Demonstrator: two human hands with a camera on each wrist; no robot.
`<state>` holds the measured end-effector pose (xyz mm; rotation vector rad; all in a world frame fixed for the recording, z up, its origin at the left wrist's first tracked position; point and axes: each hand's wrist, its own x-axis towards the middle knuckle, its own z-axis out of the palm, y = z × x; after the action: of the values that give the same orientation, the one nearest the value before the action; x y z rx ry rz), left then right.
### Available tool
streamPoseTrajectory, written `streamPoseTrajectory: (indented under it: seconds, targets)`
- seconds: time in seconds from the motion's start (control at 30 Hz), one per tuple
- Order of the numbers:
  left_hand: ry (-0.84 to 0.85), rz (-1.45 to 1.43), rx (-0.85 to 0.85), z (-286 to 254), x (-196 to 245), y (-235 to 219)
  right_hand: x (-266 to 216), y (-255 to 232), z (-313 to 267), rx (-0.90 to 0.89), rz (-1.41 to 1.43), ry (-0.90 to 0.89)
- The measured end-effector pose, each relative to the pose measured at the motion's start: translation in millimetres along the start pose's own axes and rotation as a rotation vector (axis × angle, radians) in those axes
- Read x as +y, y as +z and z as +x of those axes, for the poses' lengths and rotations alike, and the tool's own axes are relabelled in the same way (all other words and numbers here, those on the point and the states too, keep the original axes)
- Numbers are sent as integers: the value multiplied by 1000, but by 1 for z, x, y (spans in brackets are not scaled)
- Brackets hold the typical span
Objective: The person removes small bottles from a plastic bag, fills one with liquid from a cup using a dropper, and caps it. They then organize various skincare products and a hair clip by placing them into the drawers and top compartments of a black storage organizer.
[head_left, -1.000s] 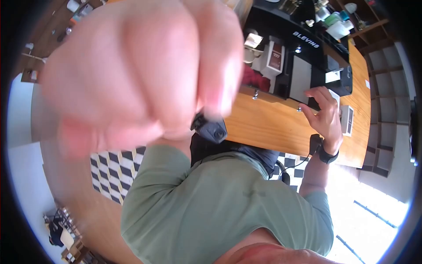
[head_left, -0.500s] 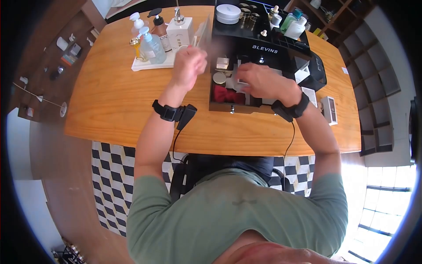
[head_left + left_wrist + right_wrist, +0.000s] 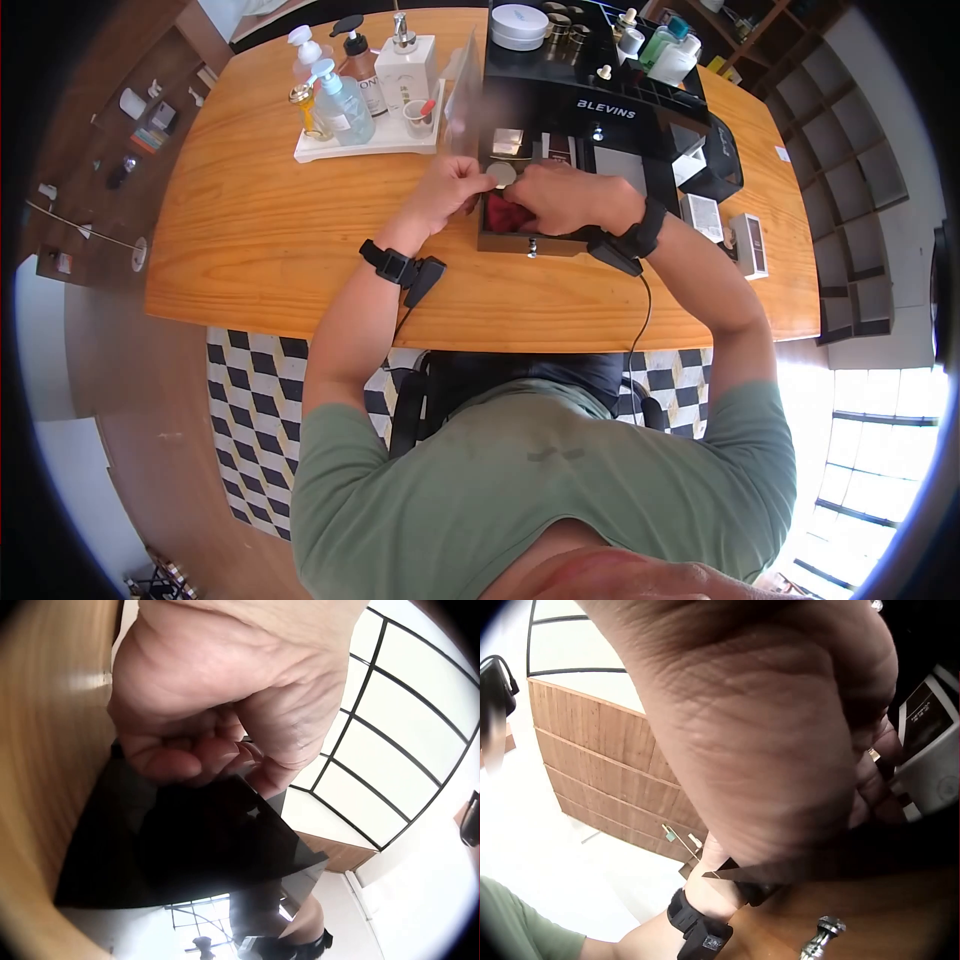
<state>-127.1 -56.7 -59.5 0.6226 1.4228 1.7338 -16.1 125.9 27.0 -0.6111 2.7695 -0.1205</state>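
Note:
My left hand (image 3: 440,200) is at the left side of an open black drawer (image 3: 505,243), fingers curled and thumb pinching its side wall. In the left wrist view the curled fingers (image 3: 180,763) lie along that wall's top edge. Inside, a pale round disc (image 3: 501,175) sits between the two hands. My right hand (image 3: 580,195) reaches down into the drawer, its fingertips beside a bunched dark-red cloth item (image 3: 508,213). The right fingertips are mostly hidden; I cannot tell whether they hold anything. A white box with a dark label (image 3: 934,739) stands beside that hand.
A black organizer (image 3: 560,105) behind the drawer carries a round white jar (image 3: 519,30) and bottles. Pump bottles stand on a white tray (image 3: 370,148) at left. Small boxes (image 3: 748,246) and a black case (image 3: 715,165) are at right. A metal knob (image 3: 532,246) juts from the drawer front.
The left hand went from close before the head camera down to the drawer's left edge. The right hand moved from the drawer's right side into it, over the cloth.

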Motion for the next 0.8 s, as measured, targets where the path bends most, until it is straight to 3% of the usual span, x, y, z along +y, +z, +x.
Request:
streamPoseTrajectory:
  seconds: [0.1,0.17,0.2,0.27,0.3,0.37,0.4,0.47,0.5,0.7,0.8]
  targets:
    - [-3,4,3,1,-5,-1,6,-3,-1,-34,58,41]
    - [-4,6,16,2,-8,-2,13,-5,-12,159,157,13]
    - [1,5,2,2,-8,-2,14,-9,-19,153,160,12]
    - [2,-1,-12,1,-7,-3,15,-22,-37,365,349,-117]
    - [0,-3,-16,1,-7,-3,17,-25,-47,359,353,-115]
    - [-7,-8,-24,1,-6,-3,18,-30,-70,595,330,-26]
    - [-14,-17,-5,1,-5,-2,12,-36,-83,592,333,-18]
    - [-23,-22,-4,3,-6,-3,-8,-45,-112,610,314,161]
    - [-24,-8,11,3,-8,-4,-16,-41,-121,668,376,79]
    - [-10,-18,-1,3,-13,-6,-57,14,-123,432,291,116]
    - [-29,-4,9,2,-11,-7,-63,36,-105,440,210,97]
